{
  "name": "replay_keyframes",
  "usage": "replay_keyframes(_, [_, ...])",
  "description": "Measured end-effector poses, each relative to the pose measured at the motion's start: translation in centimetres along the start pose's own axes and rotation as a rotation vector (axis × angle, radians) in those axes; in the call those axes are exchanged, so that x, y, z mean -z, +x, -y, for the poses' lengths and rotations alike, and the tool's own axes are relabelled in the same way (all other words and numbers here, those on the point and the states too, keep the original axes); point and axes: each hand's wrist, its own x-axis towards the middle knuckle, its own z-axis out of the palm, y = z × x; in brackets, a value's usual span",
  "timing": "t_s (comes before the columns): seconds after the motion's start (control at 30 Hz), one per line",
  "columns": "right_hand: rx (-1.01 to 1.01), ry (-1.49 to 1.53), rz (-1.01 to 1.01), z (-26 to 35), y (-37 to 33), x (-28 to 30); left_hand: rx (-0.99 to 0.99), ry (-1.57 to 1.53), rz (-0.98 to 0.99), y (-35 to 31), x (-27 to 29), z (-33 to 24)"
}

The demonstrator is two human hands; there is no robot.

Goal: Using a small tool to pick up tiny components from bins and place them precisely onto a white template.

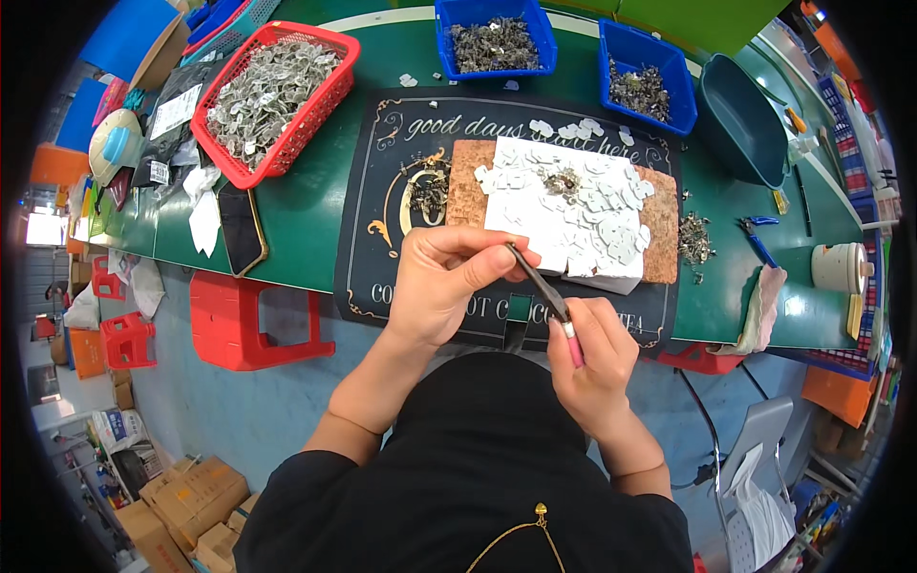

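My right hand (597, 363) is closed around the handles of dark-jawed pliers (543, 286) with a pink grip. The jaws slant up and left to the fingertips of my left hand (439, 286). Thumb and forefinger of that hand are pinched together at the plier tips; what lies between them is too small to make out. Just beyond, a white block (516, 224) rests on a cork board (470, 196). Many small white card pieces (616, 224) cover its right side, with a small heap of metal parts (564, 183) among them.
A dark printed mat (368, 229) covers part of the green table (296, 229). A red basket (205, 124) of bagged parts stands far left, a phone (242, 229) below it. Blue bins (544, 62) of metal parts stand at the back. Blue-handled pliers (761, 246) lie right.
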Motion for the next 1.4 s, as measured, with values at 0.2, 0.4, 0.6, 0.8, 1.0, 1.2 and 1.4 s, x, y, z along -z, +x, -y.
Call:
replay_keyframes(0.2, [0.187,-0.211,-0.124,-1.6,0.6,-0.6,-0.021,0.082,-0.176,-0.2,-1.3,0.2])
replay_keyframes(0.4, [-0.238,0.310,-0.006,-1.4,-0.1,1.1,-0.386,1.156,-0.327,1.2,2.7,-2.5])
replay_keyframes(0.6, [-0.426,0.595,-0.060,-1.1,-0.3,3.3,-0.406,1.511,-0.296,2.4,1.9,-2.3])
replay_keyframes(0.8, [-0.449,0.652,-0.091,-1.8,-0.3,4.2,-0.540,1.523,-0.031,5.2,-2.0,-0.6])
replay_keyframes(1.0, [-0.493,0.681,-0.070,-1.7,-0.3,3.9,-0.610,1.577,0.004,6.4,-1.5,0.6])
replay_keyframes(1.2, [-0.462,0.680,-0.063,-1.9,-0.2,3.6,-0.541,1.536,0.024,6.4,-2.3,0.1])
replay_keyframes(1.4, [-0.420,0.633,-0.058,-2.2,0.0,3.7,-0.548,1.529,-0.015,5.8,-1.7,-0.5])
